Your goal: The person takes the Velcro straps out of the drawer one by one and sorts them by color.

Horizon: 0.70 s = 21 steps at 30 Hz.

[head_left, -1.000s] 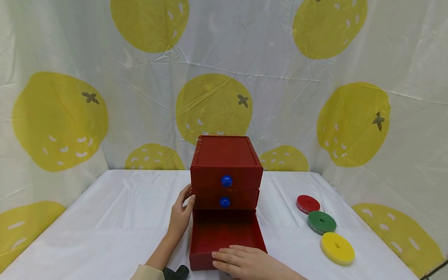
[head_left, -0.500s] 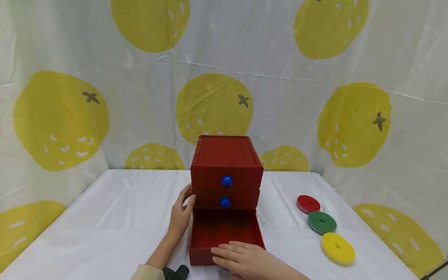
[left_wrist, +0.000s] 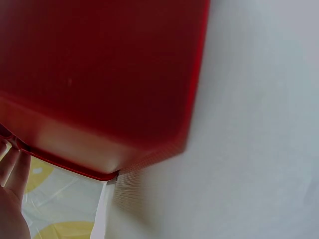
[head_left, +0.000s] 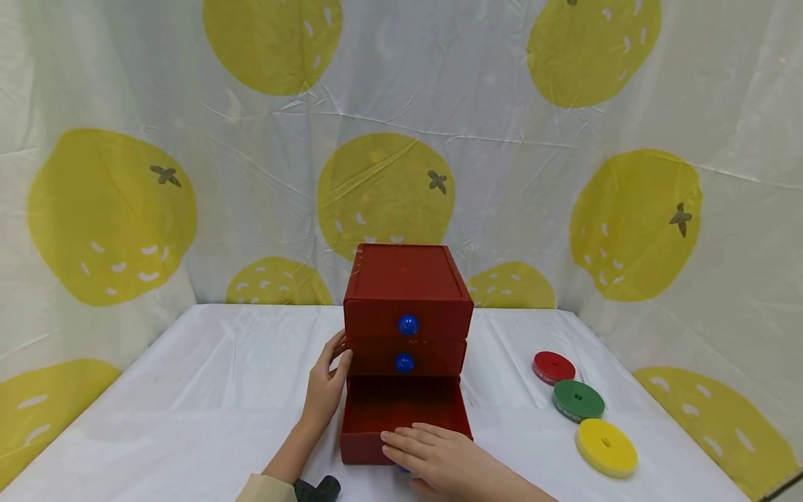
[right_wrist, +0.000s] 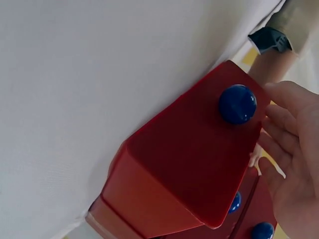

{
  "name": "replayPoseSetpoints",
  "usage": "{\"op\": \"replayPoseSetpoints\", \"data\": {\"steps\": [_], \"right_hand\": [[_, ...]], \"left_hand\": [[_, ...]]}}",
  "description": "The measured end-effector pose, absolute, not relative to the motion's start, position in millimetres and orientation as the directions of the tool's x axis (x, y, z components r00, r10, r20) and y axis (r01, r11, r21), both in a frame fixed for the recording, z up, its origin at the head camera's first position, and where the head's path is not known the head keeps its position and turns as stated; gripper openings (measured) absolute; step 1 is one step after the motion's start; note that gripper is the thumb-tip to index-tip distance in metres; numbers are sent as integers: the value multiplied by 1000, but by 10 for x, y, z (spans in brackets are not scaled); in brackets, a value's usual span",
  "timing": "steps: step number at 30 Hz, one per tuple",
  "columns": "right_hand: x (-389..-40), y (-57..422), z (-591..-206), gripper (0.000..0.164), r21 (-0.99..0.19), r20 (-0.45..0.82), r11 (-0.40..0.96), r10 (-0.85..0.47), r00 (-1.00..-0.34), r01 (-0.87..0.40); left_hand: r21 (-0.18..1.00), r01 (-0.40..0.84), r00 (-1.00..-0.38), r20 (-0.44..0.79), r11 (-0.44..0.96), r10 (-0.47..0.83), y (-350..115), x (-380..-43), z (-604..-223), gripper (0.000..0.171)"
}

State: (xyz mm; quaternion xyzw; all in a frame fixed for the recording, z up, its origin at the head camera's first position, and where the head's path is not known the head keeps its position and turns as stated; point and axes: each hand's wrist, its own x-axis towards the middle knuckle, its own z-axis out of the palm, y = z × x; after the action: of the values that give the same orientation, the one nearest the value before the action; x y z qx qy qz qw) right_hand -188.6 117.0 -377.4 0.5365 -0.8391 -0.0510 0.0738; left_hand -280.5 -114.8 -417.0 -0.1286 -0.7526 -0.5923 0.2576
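A red cabinet (head_left: 404,272) with three stacked drawers stands in the middle of the table. Its upper two drawers are closed, each with a blue knob. The bottom drawer (head_left: 364,448) sticks out toward me, and nothing shows inside it. My right hand (head_left: 439,457) lies with extended fingers against the top of that drawer's front. In the right wrist view the fingers are at the front's edge, beside the drawer's blue knob (right_wrist: 238,104), which they do not grasp. My left hand (head_left: 327,380) rests its relaxed fingers on the cabinet's left side, near the middle drawer.
At the right of the white-covered table (head_left: 251,362) lie a flat red roll (head_left: 553,367), a green roll (head_left: 578,400) and a yellow roll (head_left: 606,447). A lemon-print curtain (head_left: 263,174) hangs behind. A dark strap (head_left: 316,489) sits by my left wrist.
The bottom drawer has slid part of the way into the cabinet, with my right hand moving forward against its front. My left hand stays at the cabinet's side.
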Motion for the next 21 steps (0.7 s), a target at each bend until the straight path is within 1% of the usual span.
{"op": "replayPoseSetpoints", "data": {"steps": [5, 10, 15, 21], "right_hand": [[-1868, 1179, -3778, 54, 206, 77, 421, -907, -415, -883], [-1846, 1205, -3785, 55, 210, 68, 421, -907, -416, -882], [-1840, 1242, -3817, 54, 211, 26, 424, -903, -428, -881], [-1878, 1284, -3852, 59, 202, 32, 479, -875, -483, -854]], "left_hand": [[805, 528, -814, 571, 270, -110, -1153, -2836, -4211, 39], [828, 499, -833, 540, 257, -119, -1149, -2802, -4156, 39], [834, 488, -842, 528, 259, -115, -1115, -2652, -3997, 39], [831, 484, -842, 528, 272, -115, -1088, -2583, -3928, 39]]}}
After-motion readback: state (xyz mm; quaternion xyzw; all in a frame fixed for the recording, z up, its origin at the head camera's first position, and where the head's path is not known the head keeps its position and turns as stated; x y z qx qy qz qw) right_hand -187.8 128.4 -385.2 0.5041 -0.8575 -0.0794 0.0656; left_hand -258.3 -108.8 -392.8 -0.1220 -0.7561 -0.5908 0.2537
